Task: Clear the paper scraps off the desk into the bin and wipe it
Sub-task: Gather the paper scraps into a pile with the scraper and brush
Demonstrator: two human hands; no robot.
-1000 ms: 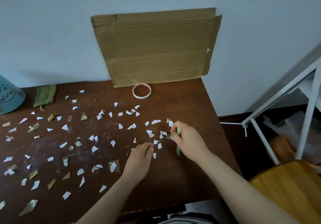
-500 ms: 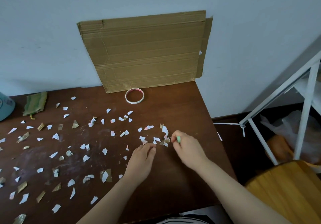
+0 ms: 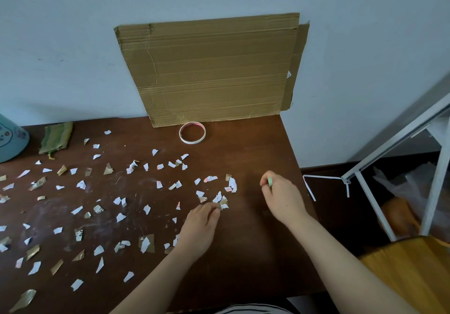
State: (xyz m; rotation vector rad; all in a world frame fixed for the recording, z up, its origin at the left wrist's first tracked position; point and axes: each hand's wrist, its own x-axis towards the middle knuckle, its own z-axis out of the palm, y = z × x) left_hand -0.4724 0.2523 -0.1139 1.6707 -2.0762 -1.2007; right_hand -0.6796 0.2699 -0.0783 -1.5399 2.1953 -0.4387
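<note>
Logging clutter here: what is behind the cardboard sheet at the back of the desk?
A second cardboard piece peeks out past the right edge of the cardboard sheet, with the wall behind. How far that piece extends is covered.

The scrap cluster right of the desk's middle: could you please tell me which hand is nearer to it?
Left. The left hand has its fingertips at the lower edge of the scrap cluster; the right hand, pinching a small green object, sits apart to the cluster's right.

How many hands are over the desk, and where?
2. The left hand is mid-desk, fingertips at a cluster of paper scraps; the right hand is nearer the desk's right edge, pinching a small green item. No others seem hidden.
</note>
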